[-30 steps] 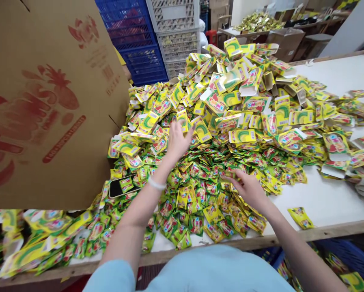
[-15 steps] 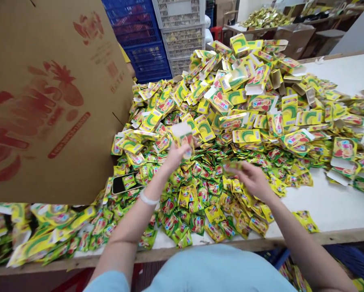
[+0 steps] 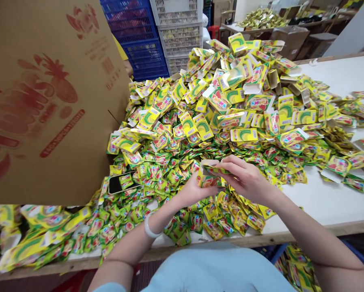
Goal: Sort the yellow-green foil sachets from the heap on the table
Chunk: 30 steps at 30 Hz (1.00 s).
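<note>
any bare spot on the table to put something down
Two main patches of white tabletop show: near right, between the wooden front edge and the loose boxes; and far right, behind the box heap. It's crowded around the left hand and right hand, with sachets reaching left towards the carton.

Left grip (image 3: 194,190) and right grip (image 3: 251,179) curl close together.

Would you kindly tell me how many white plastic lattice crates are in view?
3, stacked behind the white table: top crate, middle crate and bottom crate, partly hidden by yellow cardboard boxes; more may be hidden.
</note>
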Each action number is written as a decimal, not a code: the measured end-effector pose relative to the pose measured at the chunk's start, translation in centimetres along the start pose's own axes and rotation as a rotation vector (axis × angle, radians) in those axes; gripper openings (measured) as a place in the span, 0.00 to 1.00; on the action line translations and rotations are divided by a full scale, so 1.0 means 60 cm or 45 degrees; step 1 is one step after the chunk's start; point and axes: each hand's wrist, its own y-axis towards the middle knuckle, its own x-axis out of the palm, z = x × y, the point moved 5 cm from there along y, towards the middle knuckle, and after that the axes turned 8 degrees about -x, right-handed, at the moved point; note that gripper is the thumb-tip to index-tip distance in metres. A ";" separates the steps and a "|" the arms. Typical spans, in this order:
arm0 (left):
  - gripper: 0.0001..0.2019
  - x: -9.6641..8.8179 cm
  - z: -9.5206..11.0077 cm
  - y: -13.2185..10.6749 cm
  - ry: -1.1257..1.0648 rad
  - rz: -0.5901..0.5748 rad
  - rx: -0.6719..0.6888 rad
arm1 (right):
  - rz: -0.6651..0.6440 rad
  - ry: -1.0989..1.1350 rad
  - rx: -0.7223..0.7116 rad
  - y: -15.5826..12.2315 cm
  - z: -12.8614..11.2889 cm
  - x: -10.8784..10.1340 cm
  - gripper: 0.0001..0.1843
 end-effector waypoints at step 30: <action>0.27 -0.038 -0.043 0.040 0.305 0.083 0.103 | 0.256 -0.313 0.672 -0.271 0.113 -0.222 0.20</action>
